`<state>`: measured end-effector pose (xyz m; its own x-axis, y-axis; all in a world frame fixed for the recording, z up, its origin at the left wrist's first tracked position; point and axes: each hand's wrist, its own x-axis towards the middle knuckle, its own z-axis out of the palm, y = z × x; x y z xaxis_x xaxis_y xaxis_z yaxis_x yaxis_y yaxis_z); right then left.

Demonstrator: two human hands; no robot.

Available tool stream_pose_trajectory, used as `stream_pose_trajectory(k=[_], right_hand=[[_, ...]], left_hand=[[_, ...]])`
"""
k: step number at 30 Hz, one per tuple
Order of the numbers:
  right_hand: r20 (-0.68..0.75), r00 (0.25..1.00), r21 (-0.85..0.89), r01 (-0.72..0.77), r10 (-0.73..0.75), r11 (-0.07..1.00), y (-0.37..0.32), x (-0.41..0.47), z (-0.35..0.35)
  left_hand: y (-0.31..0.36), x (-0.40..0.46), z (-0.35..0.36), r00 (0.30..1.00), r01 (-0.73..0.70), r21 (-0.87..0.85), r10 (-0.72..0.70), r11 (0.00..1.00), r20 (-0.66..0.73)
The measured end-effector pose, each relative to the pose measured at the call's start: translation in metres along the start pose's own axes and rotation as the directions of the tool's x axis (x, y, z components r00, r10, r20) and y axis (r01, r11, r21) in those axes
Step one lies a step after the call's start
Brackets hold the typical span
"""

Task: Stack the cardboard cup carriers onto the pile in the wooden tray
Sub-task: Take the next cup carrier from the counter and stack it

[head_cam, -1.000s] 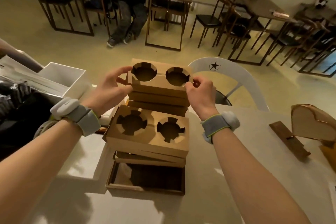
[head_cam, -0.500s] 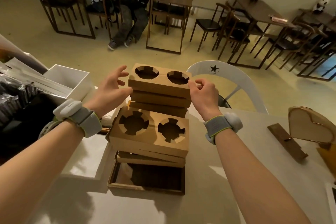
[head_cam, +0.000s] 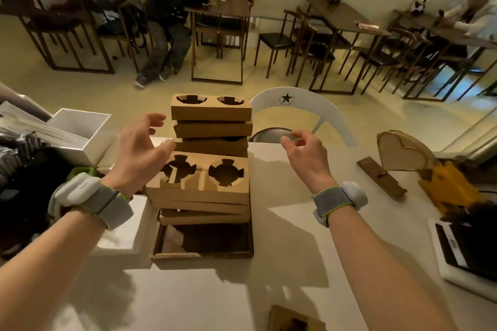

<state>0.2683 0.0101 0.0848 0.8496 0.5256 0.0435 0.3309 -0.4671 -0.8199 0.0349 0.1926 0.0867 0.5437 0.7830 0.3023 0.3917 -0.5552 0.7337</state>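
The top cup carrier (head_cam: 211,109) sits free on the far pile (head_cam: 212,129), three carriers high, and nothing grips it; half a second ago the thumbs and fingers of both hands were pressed to its two short ends, and now they have let go and drawn back toward the wearer. The left hand (head_cam: 139,150) hangs just off the pile's left side with the palm turned inward, its fingers (head_cam: 153,119) spread and loosely curled beside the top two carriers, the thumb tip close to the edge of the third one down; whether it touches cannot be told. The right hand (head_cam: 305,154) has pulled well clear to the right, fingers half-curled with thumb and forefinger tips near each other, holding nothing. A nearer pile (head_cam: 200,188) stands below and between the two wrists, its top carrier showing two round cut-outs, and its layers sit slightly askew in the wooden tray (head_cam: 201,252), whose near part shows a dark bare floor. Whether the far pile also rests inside the tray is hidden by the nearer one. Both wrists wear grey straps with white pods (head_cam: 78,191). The tray rests on a pale counter (head_cam: 269,277); at the bottom edge a further piece of cardboard (head_cam: 293,321) is cut off. Beyond the right fingers stand a white chair (head_cam: 298,110) and a heart-shaped wooden stand (head_cam: 400,152).
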Motion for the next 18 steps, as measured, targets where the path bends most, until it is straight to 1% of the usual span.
stream_pose_trajectory(k=[3,6,9,13,18], right_hand=[[-0.005,0.999,0.005,0.038,-0.038,0.999,-0.006,0.002,-0.007],[0.0,0.999,0.004,0.04,-0.04,0.999,0.0,0.005,-0.005],[0.029,0.998,0.001,0.06,-0.06,0.998,-0.001,0.024,0.009],[0.077,0.987,0.033,0.139,-0.141,0.99,-0.021,0.056,0.038],[0.042,0.986,0.102,0.154,-0.159,0.983,-0.03,0.078,0.056]], left_hand=[[0.001,0.005,-0.001,1.0,-0.001,-0.001,0.001,1.0,-0.027],[-0.004,0.002,0.0,1.0,0.015,-0.012,-0.015,1.0,-0.026],[-0.013,0.016,0.003,0.998,0.043,-0.03,-0.044,0.999,-0.041],[-0.019,0.051,0.007,0.992,0.094,-0.083,-0.1,0.992,-0.075],[-0.023,0.065,0.009,0.985,0.128,-0.139,-0.143,0.982,-0.099]])
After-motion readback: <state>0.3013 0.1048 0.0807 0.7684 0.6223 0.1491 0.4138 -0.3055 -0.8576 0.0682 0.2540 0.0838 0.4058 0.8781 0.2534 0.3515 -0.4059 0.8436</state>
